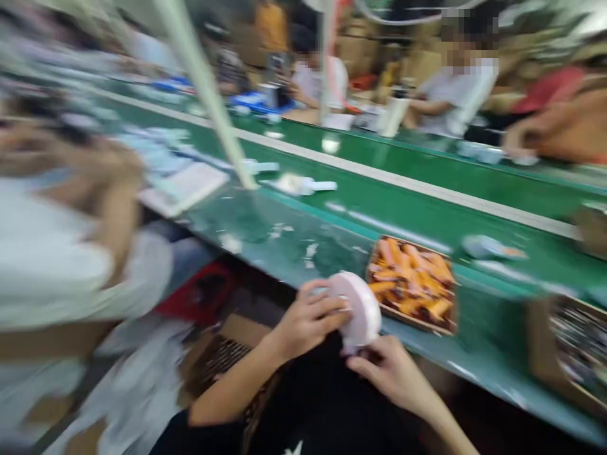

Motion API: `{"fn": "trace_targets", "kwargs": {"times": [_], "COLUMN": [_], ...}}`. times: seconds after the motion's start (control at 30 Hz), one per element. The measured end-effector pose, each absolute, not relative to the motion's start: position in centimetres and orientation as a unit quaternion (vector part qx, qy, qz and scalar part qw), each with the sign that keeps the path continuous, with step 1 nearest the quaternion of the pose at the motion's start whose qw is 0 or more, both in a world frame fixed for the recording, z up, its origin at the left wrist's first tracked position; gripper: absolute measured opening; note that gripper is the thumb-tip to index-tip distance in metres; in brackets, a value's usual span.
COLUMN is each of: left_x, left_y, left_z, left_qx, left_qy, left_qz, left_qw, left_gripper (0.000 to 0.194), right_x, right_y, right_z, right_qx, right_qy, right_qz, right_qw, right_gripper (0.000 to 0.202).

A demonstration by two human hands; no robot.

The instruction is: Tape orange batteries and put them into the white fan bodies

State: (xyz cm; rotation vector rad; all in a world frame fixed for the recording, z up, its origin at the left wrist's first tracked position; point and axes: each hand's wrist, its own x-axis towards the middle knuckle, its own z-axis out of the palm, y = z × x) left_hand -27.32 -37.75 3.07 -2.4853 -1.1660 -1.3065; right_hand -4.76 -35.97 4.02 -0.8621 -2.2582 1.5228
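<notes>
A round pale-pink and white plastic housing (pixel 363 309), shaped like the head of a hand-held fan, is held tilted above my lap, near the bench edge. My left hand (pixel 310 319) is closed round its left side, with fingers across the pink face. At the housing's lower end, my right hand (pixel 386 366) pinches with thumb and fingers. Something small and dark shows by the right fingertips, too blurred to name. Just beyond the housing, a shallow cardboard box (pixel 453 316) of orange and pink handle-like parts (pixel 410 278) sits on the bench.
A green conveyor belt (pixel 398 205) carries light-blue fan-like pieces (pixel 310 185). A slanted pale post (pixel 203 95) rises at the left. A co-worker in white (pixel 71 253) sits close on my left; others work across the belt. A cardboard box of small parts (pixel 540 341) stands right.
</notes>
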Motion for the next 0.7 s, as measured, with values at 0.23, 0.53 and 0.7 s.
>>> {"fn": "trace_targets", "kwargs": {"times": [0.23, 0.53, 0.7], "left_x": [-27.4, -24.8, -25.3], "left_y": [-36.1, -35.4, -35.2], "left_z": [0.5, 0.6, 1.2], "left_qx": [-0.799, -0.777, -0.784], "left_qy": [-0.423, -0.473, -0.466], "left_qz": [-0.427, -0.415, -0.409], "left_qw": [-0.001, 0.030, 0.042], "left_gripper": [0.029, 0.034, 0.035], "right_x": [-1.7, 2.0, 3.3], "right_y": [-34.9, -18.6, -18.5], "right_z": [3.1, 8.9, 8.3], "right_qx": [-0.307, -0.630, -0.573], "right_qy": [-0.862, -0.757, -0.656], "right_qz": [0.393, 0.110, 0.357], "right_qw": [0.091, 0.134, 0.337], "right_gripper": [0.023, 0.030, 0.039]}}
